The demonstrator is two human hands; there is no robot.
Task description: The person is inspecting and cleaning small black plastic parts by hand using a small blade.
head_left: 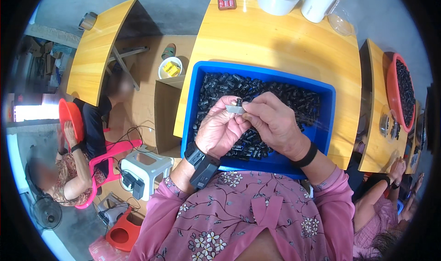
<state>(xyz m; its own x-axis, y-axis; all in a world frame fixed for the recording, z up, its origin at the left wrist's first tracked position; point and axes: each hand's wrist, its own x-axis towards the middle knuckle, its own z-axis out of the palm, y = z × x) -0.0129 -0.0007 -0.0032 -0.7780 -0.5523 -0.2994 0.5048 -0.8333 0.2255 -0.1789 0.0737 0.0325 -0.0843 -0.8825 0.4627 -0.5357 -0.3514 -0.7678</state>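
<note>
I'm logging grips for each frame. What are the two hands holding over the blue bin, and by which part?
Both hands pinch one small grey piece: left hand at its left end, right hand at its right end, above the blue bin.

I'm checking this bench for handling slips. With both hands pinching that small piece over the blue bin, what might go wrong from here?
1. The small grey piece is held only by the fingertips of the left hand and right hand; if it slips, it would likely drop among the black parts and be hard to find.
2. The blue bin juts over the table edge toward the person; a nudge might tip it.
</note>
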